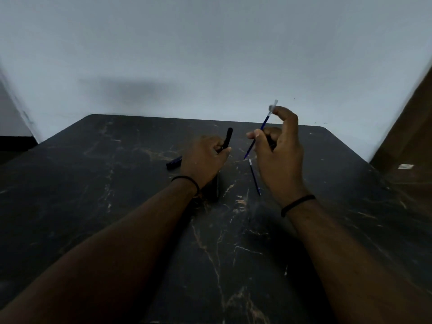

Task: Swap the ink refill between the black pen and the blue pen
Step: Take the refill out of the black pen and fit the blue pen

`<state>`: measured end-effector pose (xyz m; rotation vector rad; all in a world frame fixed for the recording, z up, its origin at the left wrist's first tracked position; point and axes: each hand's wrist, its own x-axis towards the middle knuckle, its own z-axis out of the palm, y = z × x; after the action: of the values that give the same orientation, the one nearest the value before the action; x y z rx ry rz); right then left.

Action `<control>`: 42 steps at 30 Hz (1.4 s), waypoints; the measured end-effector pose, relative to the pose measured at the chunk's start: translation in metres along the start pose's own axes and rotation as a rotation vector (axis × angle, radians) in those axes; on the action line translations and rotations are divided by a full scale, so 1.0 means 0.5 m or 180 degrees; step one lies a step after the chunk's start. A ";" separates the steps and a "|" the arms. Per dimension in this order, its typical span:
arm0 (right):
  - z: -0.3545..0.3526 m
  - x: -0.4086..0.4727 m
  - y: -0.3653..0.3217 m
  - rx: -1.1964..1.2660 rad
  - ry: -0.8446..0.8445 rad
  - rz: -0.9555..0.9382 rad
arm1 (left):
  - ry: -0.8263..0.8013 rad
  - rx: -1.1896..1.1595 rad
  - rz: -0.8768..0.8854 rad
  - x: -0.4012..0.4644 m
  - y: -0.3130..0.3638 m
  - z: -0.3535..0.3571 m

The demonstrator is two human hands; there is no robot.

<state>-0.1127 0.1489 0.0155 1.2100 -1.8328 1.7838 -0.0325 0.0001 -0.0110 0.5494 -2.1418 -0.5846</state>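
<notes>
Mid-swap: right hand (278, 148) pinches thin blue refill (258, 134); left hand (205, 155) grips black pen barrel (228, 136). Second thin refill (254, 177) lies on table; insertion pending.

A dark marble-look table (117, 183) (pale veins across it) fills the lower frame, a white wall (187, 54) above it.

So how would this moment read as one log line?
left hand: grips black pen barrel | right hand: pinches blue refill | second refill: on table
</notes>
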 end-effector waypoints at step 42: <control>0.002 0.002 0.005 -0.0454 -0.0127 -0.0695 | -0.0051 0.0257 0.0603 -0.004 0.009 -0.001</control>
<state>-0.1147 0.1472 0.0143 1.3408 -1.7407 1.4963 -0.0317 0.0046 -0.0094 0.3807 -2.2098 -0.4004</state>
